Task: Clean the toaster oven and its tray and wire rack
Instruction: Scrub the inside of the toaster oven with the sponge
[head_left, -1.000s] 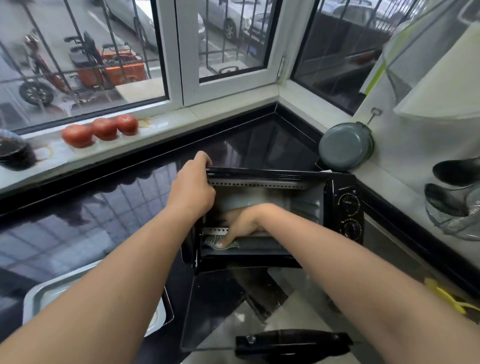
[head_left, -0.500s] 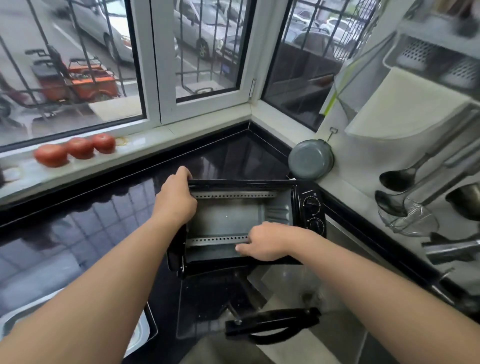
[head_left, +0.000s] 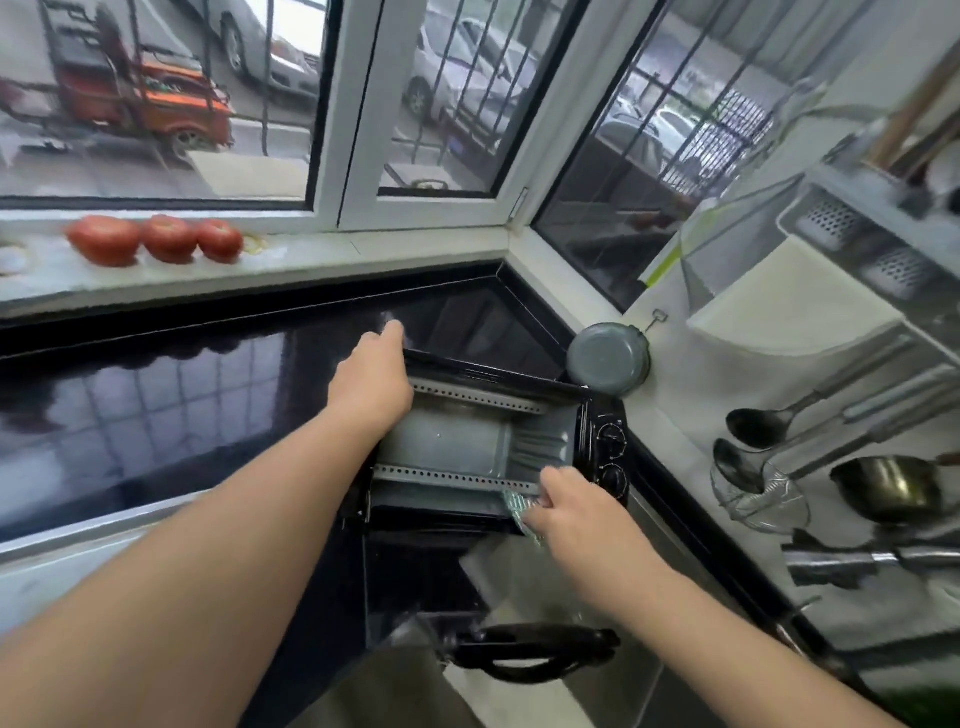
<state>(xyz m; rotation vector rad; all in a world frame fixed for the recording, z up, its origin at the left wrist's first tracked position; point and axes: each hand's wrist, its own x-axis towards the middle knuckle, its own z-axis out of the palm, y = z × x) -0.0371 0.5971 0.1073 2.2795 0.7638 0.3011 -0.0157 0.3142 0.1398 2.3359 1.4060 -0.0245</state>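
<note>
A small black toaster oven stands on the dark counter with its glass door folded down toward me. Its grey inside is open to view and holds no rack or tray. My left hand grips the oven's top left front corner. My right hand holds a small green-grey cleaning cloth at the lower right front edge of the oven's opening. The cloth is mostly hidden under my fingers.
A grey pan leans in the corner behind the oven. Ladles and a strainer hang on the right wall. Three tomatoes lie on the window sill. The black counter stretches left; a steel sink edge lies at lower left.
My right hand has come out from the oven's left floor and slid right along the front edge to the lower right corner. The view has shifted right; my left hand keeps its hold.
</note>
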